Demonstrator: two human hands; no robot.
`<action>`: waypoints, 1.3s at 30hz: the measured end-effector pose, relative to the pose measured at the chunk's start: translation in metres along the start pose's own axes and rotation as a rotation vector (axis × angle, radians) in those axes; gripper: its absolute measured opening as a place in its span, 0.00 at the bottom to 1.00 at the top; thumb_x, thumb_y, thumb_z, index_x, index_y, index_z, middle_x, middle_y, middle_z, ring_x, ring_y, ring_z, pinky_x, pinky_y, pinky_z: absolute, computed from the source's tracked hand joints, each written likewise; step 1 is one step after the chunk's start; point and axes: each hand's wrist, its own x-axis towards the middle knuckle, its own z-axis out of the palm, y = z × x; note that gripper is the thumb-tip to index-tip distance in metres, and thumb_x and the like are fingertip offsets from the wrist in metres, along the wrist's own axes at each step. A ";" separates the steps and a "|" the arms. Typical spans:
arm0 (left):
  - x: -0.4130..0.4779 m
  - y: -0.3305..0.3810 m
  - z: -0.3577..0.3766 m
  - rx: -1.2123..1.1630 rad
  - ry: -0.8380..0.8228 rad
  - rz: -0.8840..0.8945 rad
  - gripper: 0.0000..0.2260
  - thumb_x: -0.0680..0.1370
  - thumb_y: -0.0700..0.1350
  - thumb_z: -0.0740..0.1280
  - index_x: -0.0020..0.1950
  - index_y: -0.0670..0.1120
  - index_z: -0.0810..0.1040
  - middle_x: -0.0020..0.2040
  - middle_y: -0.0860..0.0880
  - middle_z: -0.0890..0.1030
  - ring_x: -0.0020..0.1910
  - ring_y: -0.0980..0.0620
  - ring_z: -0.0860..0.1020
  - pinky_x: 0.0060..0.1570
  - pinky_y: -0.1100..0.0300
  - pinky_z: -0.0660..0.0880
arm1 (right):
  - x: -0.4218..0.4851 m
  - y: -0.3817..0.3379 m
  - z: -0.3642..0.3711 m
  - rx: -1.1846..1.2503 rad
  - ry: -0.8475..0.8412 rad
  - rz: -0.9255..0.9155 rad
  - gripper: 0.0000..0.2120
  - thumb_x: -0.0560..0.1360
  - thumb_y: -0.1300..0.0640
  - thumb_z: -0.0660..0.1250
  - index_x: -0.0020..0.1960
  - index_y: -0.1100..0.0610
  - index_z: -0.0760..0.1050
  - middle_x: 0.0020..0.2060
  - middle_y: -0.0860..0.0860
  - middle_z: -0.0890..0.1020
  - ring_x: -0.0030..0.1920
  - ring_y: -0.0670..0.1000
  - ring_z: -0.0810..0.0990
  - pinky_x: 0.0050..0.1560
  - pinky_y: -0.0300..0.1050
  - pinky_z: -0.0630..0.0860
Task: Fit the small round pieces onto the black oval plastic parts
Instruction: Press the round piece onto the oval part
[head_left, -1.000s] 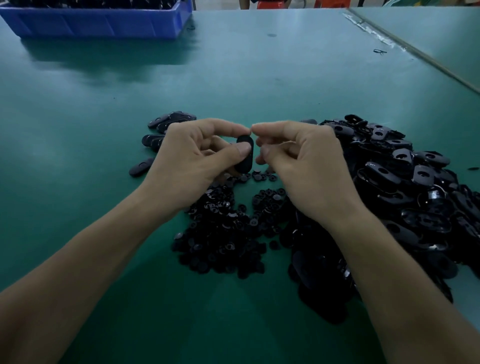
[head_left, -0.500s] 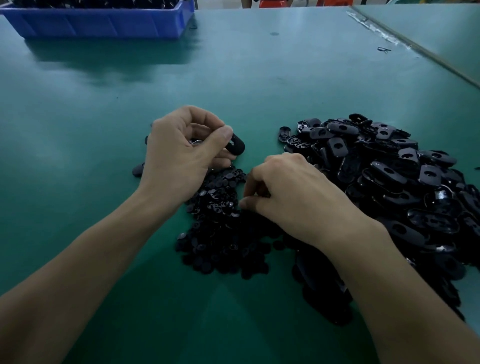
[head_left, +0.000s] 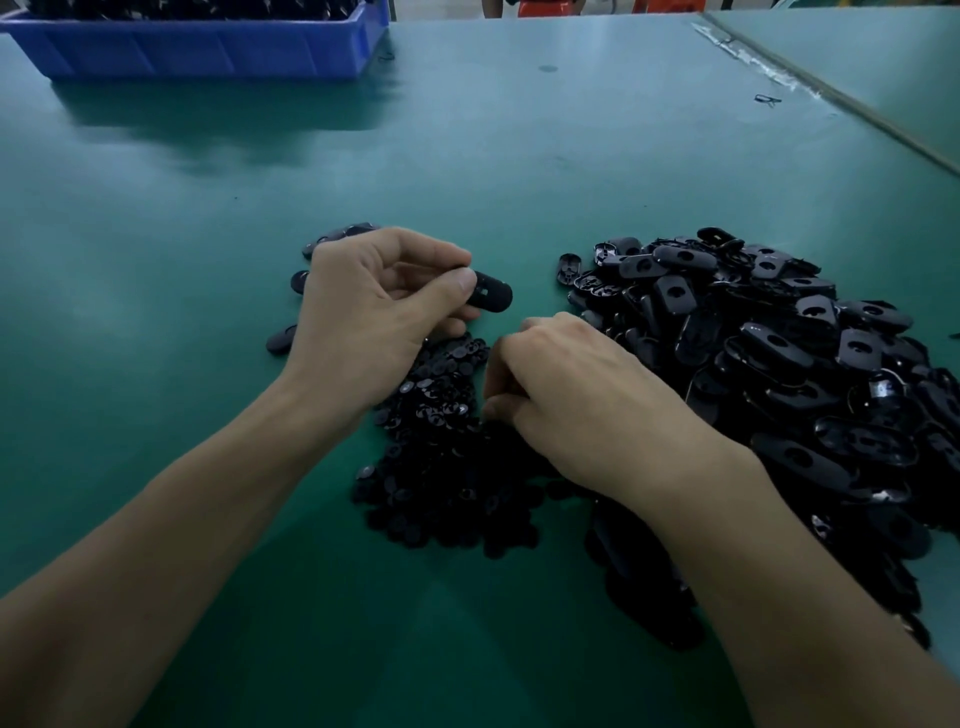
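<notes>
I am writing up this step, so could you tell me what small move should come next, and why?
Probably the right hand should pinch one piece from the pile of small round pieces and lift it to the oval part. The left hand holds that part, while the right hand is curled down in the pile; any piece in it is hidden.

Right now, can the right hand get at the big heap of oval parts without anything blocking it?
Probably yes. The right hand rests on the small round pieces, and the heap of oval parts lies uncovered just beside it; nothing stands between them.
</notes>
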 end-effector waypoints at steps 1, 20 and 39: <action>0.000 0.000 0.000 -0.013 0.000 -0.010 0.04 0.76 0.34 0.72 0.47 0.42 0.81 0.41 0.46 0.86 0.37 0.49 0.85 0.37 0.64 0.80 | 0.000 0.000 0.001 -0.018 0.008 -0.013 0.02 0.79 0.55 0.66 0.48 0.51 0.76 0.46 0.49 0.76 0.53 0.54 0.73 0.55 0.50 0.73; -0.006 0.003 0.003 -0.095 -0.050 -0.084 0.05 0.75 0.32 0.71 0.46 0.41 0.80 0.39 0.43 0.86 0.39 0.45 0.86 0.39 0.59 0.81 | 0.006 0.014 -0.004 0.775 0.528 0.147 0.07 0.74 0.61 0.74 0.46 0.49 0.84 0.37 0.42 0.85 0.40 0.40 0.84 0.48 0.40 0.82; -0.012 0.011 0.009 -0.086 -0.079 -0.013 0.09 0.73 0.29 0.72 0.46 0.42 0.82 0.38 0.45 0.85 0.40 0.46 0.86 0.40 0.60 0.81 | 0.007 0.018 0.000 0.826 0.550 0.169 0.04 0.73 0.59 0.75 0.43 0.51 0.85 0.34 0.46 0.85 0.37 0.45 0.83 0.43 0.46 0.82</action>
